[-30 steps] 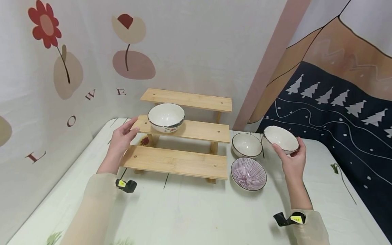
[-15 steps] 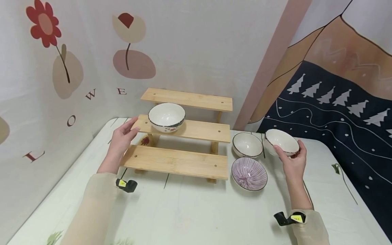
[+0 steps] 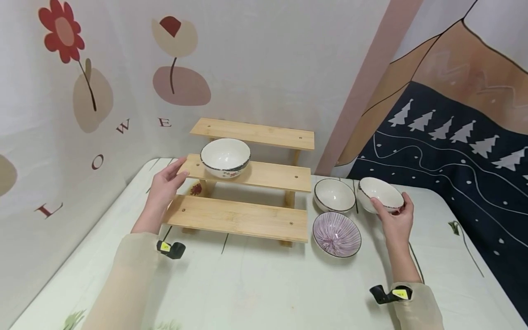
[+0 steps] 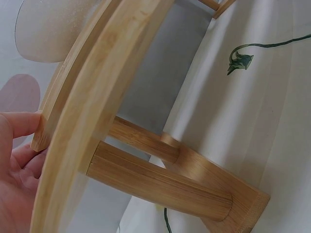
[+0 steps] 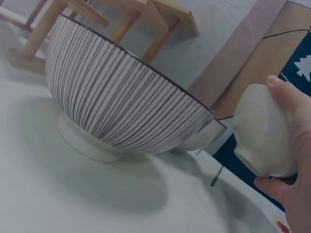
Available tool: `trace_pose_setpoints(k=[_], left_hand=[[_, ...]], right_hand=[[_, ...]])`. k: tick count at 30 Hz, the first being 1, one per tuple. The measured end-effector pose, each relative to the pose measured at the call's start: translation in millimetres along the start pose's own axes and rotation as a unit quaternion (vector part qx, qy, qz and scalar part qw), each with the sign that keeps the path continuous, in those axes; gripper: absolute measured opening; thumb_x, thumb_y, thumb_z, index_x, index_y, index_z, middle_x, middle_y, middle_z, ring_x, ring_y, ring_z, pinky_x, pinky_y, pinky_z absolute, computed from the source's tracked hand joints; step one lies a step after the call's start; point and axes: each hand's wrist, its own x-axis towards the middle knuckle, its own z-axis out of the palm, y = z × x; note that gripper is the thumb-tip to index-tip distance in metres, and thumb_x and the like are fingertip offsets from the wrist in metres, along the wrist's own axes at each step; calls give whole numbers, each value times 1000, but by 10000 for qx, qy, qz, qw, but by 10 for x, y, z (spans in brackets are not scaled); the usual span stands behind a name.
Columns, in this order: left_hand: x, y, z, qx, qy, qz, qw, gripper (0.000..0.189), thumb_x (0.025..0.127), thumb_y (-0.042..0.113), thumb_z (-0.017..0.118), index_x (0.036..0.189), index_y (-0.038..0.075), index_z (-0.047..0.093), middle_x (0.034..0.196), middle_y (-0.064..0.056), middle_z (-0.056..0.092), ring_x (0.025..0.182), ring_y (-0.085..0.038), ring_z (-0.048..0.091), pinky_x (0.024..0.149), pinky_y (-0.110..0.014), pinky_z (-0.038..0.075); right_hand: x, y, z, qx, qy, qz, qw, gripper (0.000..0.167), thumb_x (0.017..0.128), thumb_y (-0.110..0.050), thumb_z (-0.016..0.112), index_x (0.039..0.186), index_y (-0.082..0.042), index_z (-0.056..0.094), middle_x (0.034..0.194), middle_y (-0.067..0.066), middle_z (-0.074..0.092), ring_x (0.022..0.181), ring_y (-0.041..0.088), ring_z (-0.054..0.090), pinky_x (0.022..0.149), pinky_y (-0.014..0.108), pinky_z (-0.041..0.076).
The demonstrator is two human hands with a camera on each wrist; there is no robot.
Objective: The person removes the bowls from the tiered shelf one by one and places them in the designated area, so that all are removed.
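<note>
My left hand (image 3: 165,183) pinches the left end of the middle board of a three-tier wooden shelf (image 3: 272,176); in the left wrist view its fingers lie on both sides of the board end (image 4: 41,136). On that board sits a white bowl (image 3: 225,156) with a dark rim and small flowers outside. At the right, my right hand (image 3: 398,222) holds another white bowl (image 3: 379,192), thumb near the rim and fingers underneath. The right wrist view shows this bowl's pale outer side (image 5: 265,128) and foot, tilted over the table.
Between shelf and right hand stand a cream bowl (image 3: 334,195) and, in front of it, a purple-striped bowl (image 3: 337,234). The pale table cloth (image 3: 255,284) runs up to a printed curtain (image 3: 264,59) behind. A dark tree-patterned cloth (image 3: 453,156) borders the right side.
The bowl in my right hand has come down a little and now sits more level. My left hand has stayed at the shelf end.
</note>
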Motion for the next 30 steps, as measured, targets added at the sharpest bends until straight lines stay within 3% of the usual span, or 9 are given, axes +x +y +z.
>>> trace_pose_setpoints(k=[7,14,19,21,26,28,30], left_hand=[[13,-25,0,-4,8,4,10000,57,105,28,49,157,17,30,164,-6,27,150,-28,32,124,-43,33],[29,-38,-1,-8,6,-8,10000,56,105,26,49,157,18,29,165,-5,25,151,-28,30,124,-44,32],[30,-26,12,46,-5,53,10000,56,105,26,49,157,17,30,165,-5,25,151,-28,29,124,-45,33],[26,-19,13,69,-7,89,9999,57,105,27,49,157,17,30,165,-5,25,151,-28,30,124,-45,33],[2,-7,3,93,10,95,9999,57,105,29,49,157,17,30,165,-5,25,150,-28,31,123,-43,34],[-5,-5,1,89,6,92,9999,57,105,30,49,157,17,30,165,-6,25,150,-29,31,123,-43,34],[-5,-8,-3,77,-5,95,9999,57,105,30,49,157,17,30,165,-6,25,150,-28,31,123,-41,34]], right_hand=[[35,41,-24,-183,20,302,9994,95,87,-22,77,159,-14,16,159,15,28,118,9,45,66,-2,50],[45,81,-36,-182,-57,419,9989,95,87,-21,77,159,-11,16,161,16,24,120,10,43,70,-4,47],[55,105,-38,-405,-84,647,9970,95,88,-25,76,159,-11,15,163,14,20,106,3,44,66,-3,49],[69,101,-31,-516,-100,750,9958,95,88,-28,75,159,-12,15,164,12,19,110,6,45,67,-1,51],[98,80,-19,-762,-273,893,9927,94,90,-32,73,160,-13,12,166,10,14,140,26,35,94,16,52],[101,80,-24,-801,-340,959,9916,94,91,-31,72,160,-13,10,167,9,12,145,29,31,102,24,48],[101,83,-35,-755,-394,1033,9910,93,92,-28,71,160,-14,9,168,8,11,145,29,30,103,24,47]])
